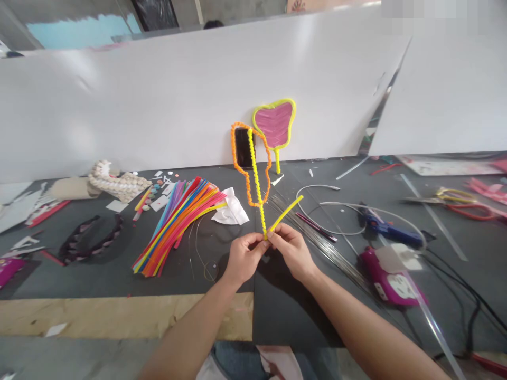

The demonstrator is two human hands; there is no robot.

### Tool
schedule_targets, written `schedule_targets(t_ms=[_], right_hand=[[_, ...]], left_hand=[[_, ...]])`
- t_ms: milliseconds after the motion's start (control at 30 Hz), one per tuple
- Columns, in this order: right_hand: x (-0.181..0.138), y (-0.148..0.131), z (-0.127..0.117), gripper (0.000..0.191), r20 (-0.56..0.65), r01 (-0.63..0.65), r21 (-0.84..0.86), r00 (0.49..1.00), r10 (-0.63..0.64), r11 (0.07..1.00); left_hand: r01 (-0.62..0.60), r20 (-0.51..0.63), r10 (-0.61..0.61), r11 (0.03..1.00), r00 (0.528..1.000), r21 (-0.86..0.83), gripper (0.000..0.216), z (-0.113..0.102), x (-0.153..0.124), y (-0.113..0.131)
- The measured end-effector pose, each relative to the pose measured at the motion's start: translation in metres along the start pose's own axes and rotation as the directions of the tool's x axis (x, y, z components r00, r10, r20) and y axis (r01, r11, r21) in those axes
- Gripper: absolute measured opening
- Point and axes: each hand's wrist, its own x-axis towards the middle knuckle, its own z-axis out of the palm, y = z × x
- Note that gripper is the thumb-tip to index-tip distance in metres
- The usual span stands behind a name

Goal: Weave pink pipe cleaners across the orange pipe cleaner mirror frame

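Observation:
Both hands meet at the lower end of a yellow twisted pipe cleaner stem [256, 182], held upright over the table. An orange pipe cleaner outline [249, 184], wavy and closed, is joined to that stem. My left hand [244, 257] pinches the stem's bottom between thumb and finger. Pressed against it, my right hand [292, 249] is closed on the yellow pipe cleaner too, whose loose straight end [287, 215] slants up to the right. Behind stand a dark phone [243, 148] and a pink fan shape with a yellow rim [274, 124], both leaning on the white board.
Left of my hands lies a bundle of coloured pipe cleaners [178, 227], near a crumpled white tissue [232, 207] and a dark braided headband [91, 240]. To the right are thin wires [325, 245], a blue glue gun [390, 228], a magenta box [392, 277] and scissors [455, 198].

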Motion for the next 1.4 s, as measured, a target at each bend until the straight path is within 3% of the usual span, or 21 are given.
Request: schedule_targets(t_ms=[100,300,700,900,1067,1233,1333,1400], right_hand=[[0.001,0.001,0.0,0.018,0.004,-0.088,0.131,0.996,0.088,0.988],[0.003,0.0,-0.003,0.021,0.129,-0.256,0.334,0.966,0.225,0.907],[0.002,-0.008,-0.007,0.018,0.366,-0.315,0.3,0.91,0.197,0.9],[0.002,-0.006,-0.009,0.019,0.393,-0.304,0.288,0.902,0.178,0.908],[0.003,-0.005,-0.008,0.018,0.295,-0.209,0.258,0.947,0.129,0.943],[0.005,-0.002,-0.01,0.016,0.147,-0.053,0.116,0.988,0.036,0.992],[0.006,0.0,-0.01,0.016,0.096,0.013,-0.002,0.995,-0.013,1.0],[0.005,-0.001,-0.01,0.017,0.096,0.031,-0.042,0.995,-0.026,0.999]], left_hand=[[0.022,0.041,-0.018,0.996,0.999,-0.091,0.025,0.002,0.001,0.0],[0.112,0.063,-0.099,0.964,0.993,-0.242,0.024,0.003,0.003,0.003],[0.148,0.286,-0.062,0.945,0.956,-0.292,0.028,-0.009,0.002,0.001],[0.24,0.36,-0.09,0.886,0.929,-0.397,0.028,-0.006,0.001,-0.002],[0.232,0.295,-0.128,0.908,0.947,-0.349,0.03,-0.004,0.002,0.003],[0.055,0.098,-0.046,0.994,0.994,-0.09,0.027,-0.003,0.001,0.003],[-0.038,-0.039,0.042,0.995,0.998,0.09,0.021,-0.002,-0.001,0.001],[-0.059,-0.059,0.069,0.986,0.996,0.158,0.017,-0.003,-0.001,0.001]])
